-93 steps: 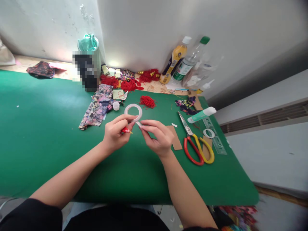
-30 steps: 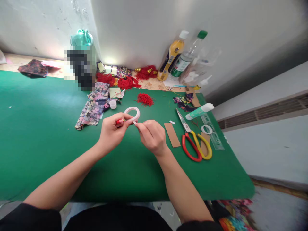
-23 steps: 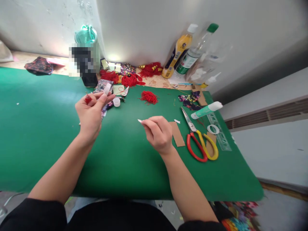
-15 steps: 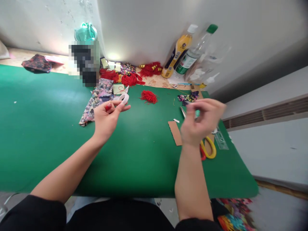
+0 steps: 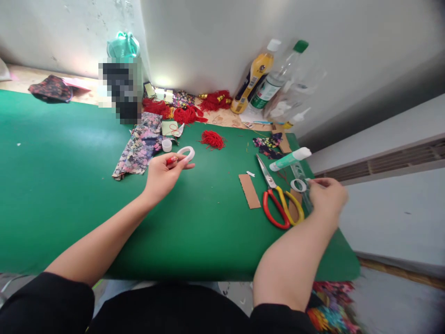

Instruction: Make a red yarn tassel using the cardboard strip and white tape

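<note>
Where the left hand (image 5: pixel 163 172) sits: middle of the green mat (image 5: pixel 69 195), arm stretched in from the near edge.
Left hand's hold: fingers closed on a white tape roll (image 5: pixel 186 153), raised just off the mat, with a small red piece (image 5: pixel 171 160) pinched in the same fingers.
Right hand (image 5: pixel 327 195): far out at the right edge of the mat, fingers curled, tips at the clear ruler (image 5: pixel 301 177); I cannot tell whether they grip anything.
Beside the right hand: a small tape ring (image 5: pixel 299 185) lies on the ruler, just left of the fingertips.
Scissors (image 5: pixel 278 199): flat on the mat left of the right hand, one red handle, one yellow, blades pointing away.
Cardboard strip (image 5: pixel 249 190): brown, just left of the scissors.
Glue stick (image 5: pixel 290 159): green with a white cap, lying beyond the ruler.
Red threads (image 5: pixel 212 139): a loose bunch beyond the tape roll.
Floral cloth (image 5: pixel 139 148): left of the left hand, a small white cap (image 5: pixel 167 145) at its edge.
Bottles: a yellow bottle (image 5: pixel 255 76) and a clear bottle (image 5: pixel 274 79) with a green cap lean on the far wall.
Writing: both bottles carry labels, too small to read.
</note>
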Tool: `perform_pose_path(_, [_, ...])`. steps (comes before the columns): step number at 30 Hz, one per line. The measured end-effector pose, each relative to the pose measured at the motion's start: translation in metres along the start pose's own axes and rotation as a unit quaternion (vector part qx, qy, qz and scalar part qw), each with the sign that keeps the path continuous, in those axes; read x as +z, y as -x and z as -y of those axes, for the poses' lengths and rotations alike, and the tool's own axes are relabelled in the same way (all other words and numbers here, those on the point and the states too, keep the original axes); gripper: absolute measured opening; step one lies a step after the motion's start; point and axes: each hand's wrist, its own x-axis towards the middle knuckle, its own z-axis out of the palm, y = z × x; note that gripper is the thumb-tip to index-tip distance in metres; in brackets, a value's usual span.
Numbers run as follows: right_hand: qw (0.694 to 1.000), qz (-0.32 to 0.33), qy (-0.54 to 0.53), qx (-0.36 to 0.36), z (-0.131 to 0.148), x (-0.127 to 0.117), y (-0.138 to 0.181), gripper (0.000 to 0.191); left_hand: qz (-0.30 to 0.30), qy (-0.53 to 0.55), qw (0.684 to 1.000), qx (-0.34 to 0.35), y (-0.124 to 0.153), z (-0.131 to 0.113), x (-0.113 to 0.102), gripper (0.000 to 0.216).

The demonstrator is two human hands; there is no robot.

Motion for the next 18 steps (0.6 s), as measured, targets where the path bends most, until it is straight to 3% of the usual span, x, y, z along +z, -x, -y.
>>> perform_pose_path(7, [0.994,0.084,0.065,-0.005,0.008,0.003,-0.002,0.012,0.006,-0.020,1.000,0.001,0.000,0.002,0.000,0.032])
perform_pose_path(12, [0.993,0.091,0.068,0.008,0.009,-0.001,0.001,0.018,0.013,-0.026,1.000,0.000,0.000,0.002,0.000,0.036])
perform_pose_path(18, [0.995,0.081,0.060,0.005,0.011,-0.001,0.004,0.007,0.014,-0.031,0.999,-0.002,0.001,-0.001,0.000,0.036])
